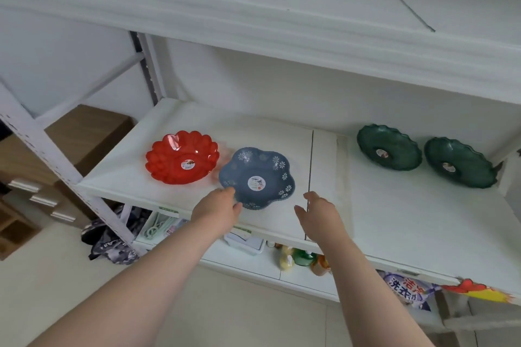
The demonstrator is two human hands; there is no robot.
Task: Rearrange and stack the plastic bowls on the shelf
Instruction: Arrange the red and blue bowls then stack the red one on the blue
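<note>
A blue flower-shaped bowl (258, 177) with white flower prints and a round sticker sits near the front of the white shelf (394, 222). My left hand (217, 208) grips its front-left rim. To its left stands a red scalloped bowl (182, 157), touching or nearly touching the blue one. Two dark green ruffled bowls (389, 151) (459, 162) stand side by side at the back right. My right hand (318, 213) hovers with fingers spread just right of the blue bowl, holding nothing.
An upper shelf board (253, 22) overhangs the bowls. A metal upright (45, 149) runs diagonally at the left, with cardboard boxes (87, 132) behind it. The lower shelf holds bottles (301, 259), a white box (245, 244) and packets.
</note>
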